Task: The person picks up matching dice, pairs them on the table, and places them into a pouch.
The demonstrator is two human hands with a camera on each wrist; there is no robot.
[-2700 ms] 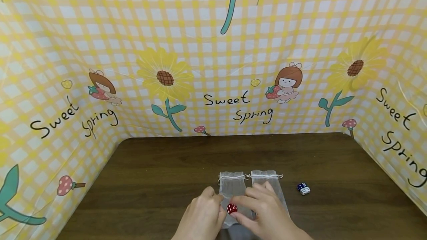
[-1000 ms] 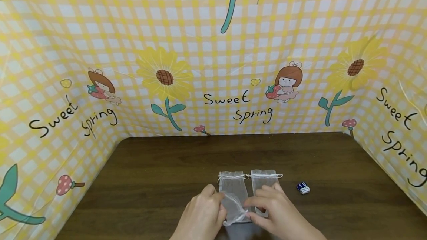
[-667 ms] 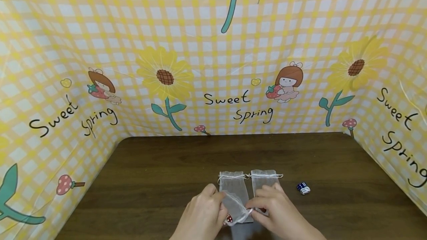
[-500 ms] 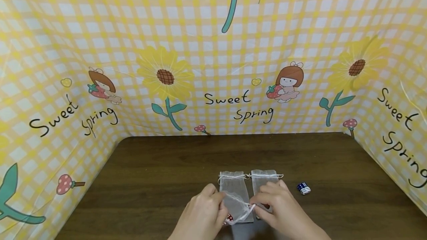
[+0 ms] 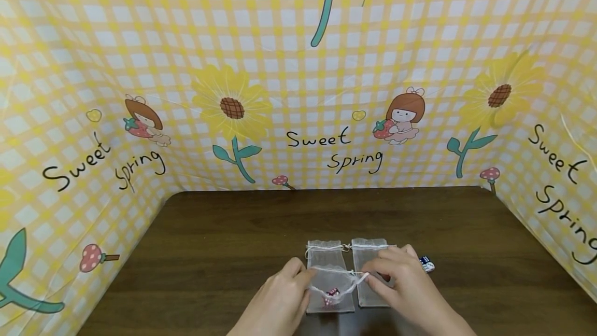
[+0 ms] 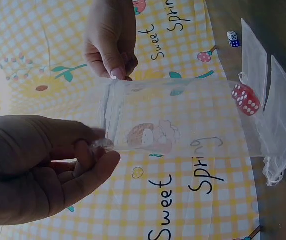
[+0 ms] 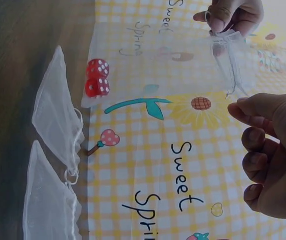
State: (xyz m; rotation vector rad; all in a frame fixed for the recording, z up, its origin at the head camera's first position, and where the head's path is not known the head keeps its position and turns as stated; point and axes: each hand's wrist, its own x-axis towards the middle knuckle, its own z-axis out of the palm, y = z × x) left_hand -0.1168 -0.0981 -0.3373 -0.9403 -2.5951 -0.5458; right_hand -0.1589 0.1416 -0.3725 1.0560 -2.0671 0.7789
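Observation:
A sheer white drawstring bag (image 6: 183,117) hangs between both hands, its mouth pulled wide. Two red dice (image 7: 97,86) with white dots lie at its bottom, seen through the mesh. My left hand (image 5: 285,290) pinches one side of the bag's mouth between thumb and fingers. On the opposite side my right hand (image 5: 403,280) pinches the drawstring end at the top edge with thumb and index finger; its other fingers are curled in. In the head view the bag overlaps a flat white mesh bag (image 5: 325,257) on the table.
A second flat mesh bag (image 5: 370,258) lies right beside the first on the dark wooden table (image 5: 224,237). Blue and white dice (image 6: 233,39) sit beyond my right hand, partly hidden by it in the head view. A yellow checked cloth (image 5: 298,66) encloses the back and sides.
A red die held in my right fingertips earlier is now inside the bag. My right hand has shifted right and away, taking that edge of the bag along; my left hand stays nearly in place.

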